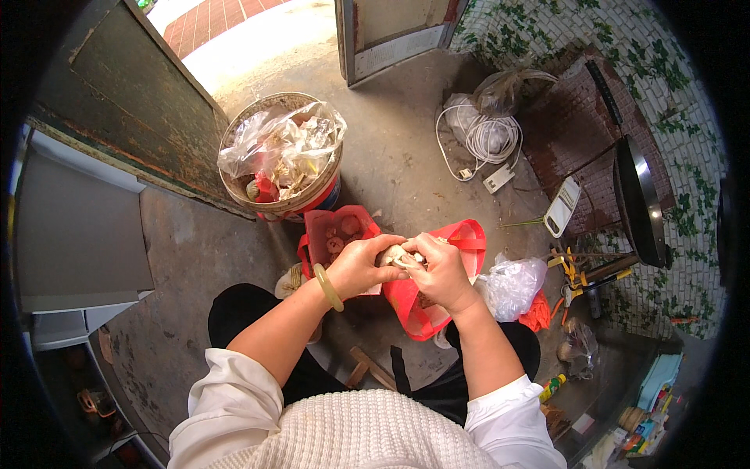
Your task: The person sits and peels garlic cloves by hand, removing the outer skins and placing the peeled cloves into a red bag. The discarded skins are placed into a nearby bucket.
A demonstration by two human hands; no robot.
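Note:
My left hand (363,264), with a pale bangle at the wrist, holds one side of a whitish bulb (394,255) that looks like garlic. The fingers of my right hand (440,269) grip its other side, partly covering it. Below my left hand stands a red bag (314,234) with several round bulbs (343,233) inside. A second red bag (476,239) lies tilted under my right hand, its mouth gaping; its contents are mostly hidden.
A bucket (234,196) topped with clear plastic and dry husks stands ahead, beside a door (140,105). Rightward are a coiled white cable (495,140), a grater (563,205), a wok (638,202), yellow-handled tools (574,281) and a plastic bag (515,284).

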